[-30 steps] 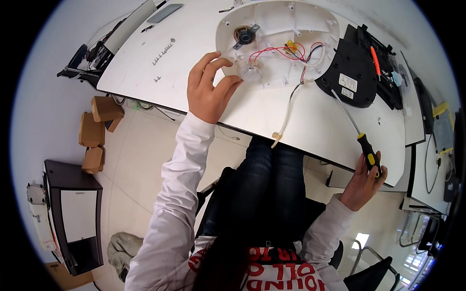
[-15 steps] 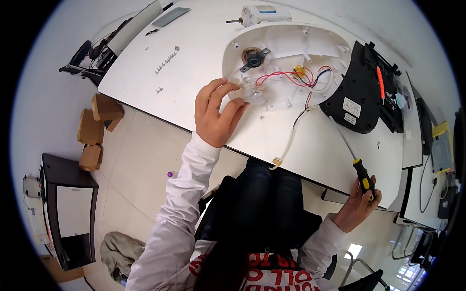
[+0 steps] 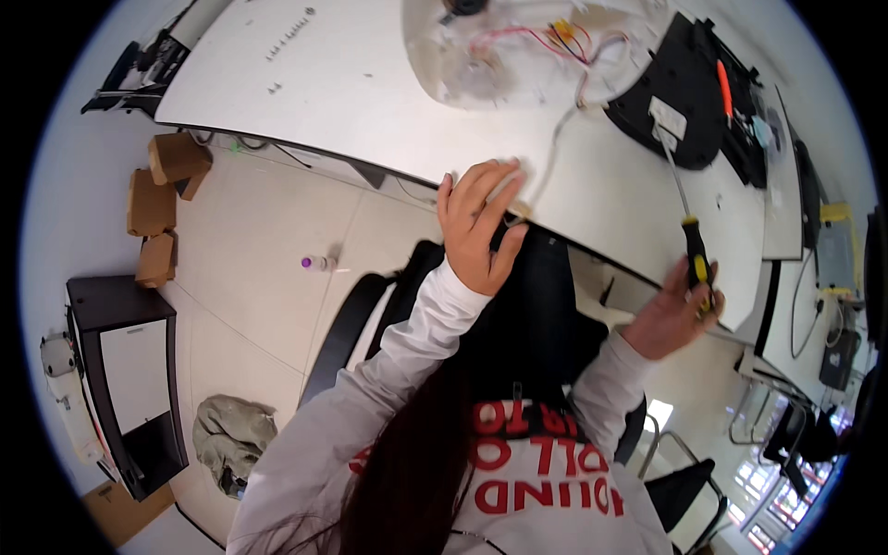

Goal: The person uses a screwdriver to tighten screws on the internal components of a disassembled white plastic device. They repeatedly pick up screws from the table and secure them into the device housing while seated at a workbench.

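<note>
Right hand (image 3: 668, 319) around screwdriver (image 3: 692, 250)

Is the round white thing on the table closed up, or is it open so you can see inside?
Open. The white round casing lies on the table with its red and yellow wires showing.

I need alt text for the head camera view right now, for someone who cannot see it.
Seen from above, a seated person rests the left hand on the near edge of a white table, fingers by a white cable, while the right hand grips a black and yellow screwdriver. Farther back lie an opened white casing with coloured wires and a black device.
</note>
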Demonstrator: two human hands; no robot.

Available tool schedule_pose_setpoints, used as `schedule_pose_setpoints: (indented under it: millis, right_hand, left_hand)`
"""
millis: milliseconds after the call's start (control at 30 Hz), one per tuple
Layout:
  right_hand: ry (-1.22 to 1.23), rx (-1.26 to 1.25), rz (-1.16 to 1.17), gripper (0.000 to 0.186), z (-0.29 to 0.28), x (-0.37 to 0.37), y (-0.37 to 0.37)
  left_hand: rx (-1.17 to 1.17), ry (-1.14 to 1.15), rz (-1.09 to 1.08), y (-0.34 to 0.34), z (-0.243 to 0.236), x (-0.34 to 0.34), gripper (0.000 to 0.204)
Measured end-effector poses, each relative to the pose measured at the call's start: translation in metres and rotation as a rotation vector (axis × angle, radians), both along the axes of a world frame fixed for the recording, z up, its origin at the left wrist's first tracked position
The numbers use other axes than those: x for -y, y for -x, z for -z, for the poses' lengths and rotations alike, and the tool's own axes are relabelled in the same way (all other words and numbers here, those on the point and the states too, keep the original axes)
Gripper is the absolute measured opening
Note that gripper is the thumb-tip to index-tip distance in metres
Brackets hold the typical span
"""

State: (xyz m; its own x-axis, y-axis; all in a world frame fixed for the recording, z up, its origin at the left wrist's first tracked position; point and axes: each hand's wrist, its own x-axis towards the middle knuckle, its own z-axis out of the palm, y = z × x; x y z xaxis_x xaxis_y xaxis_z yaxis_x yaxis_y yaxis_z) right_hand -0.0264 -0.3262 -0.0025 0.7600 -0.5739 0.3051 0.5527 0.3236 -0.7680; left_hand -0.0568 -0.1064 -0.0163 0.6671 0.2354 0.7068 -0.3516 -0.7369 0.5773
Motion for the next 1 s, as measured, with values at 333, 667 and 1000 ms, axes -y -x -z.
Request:
schedule_pose_setpoints:
  millis: [333, 667, 1000]
  right_hand:
    - [0.291, 0.131, 0.297, 0.016, -0.022, -0.008, -0.047]
    - [0.216, 0.077, 0.19, 0.014, -0.016, -0.005, -0.041]
    - [0.29, -0.022, 0.168, 0.017, -0.012, 0.008, -0.047]
  left_hand:
    - [-0.613, 0.626, 0.128, 0.017, 0.171, 0.048, 0.031]
    - [-0.848, -0.745, 0.259, 0.031, 0.17, 0.046, 0.024]
    - [-0.566, -0.743, 0.271, 0.023, 0.2, 0.05, 0.024]
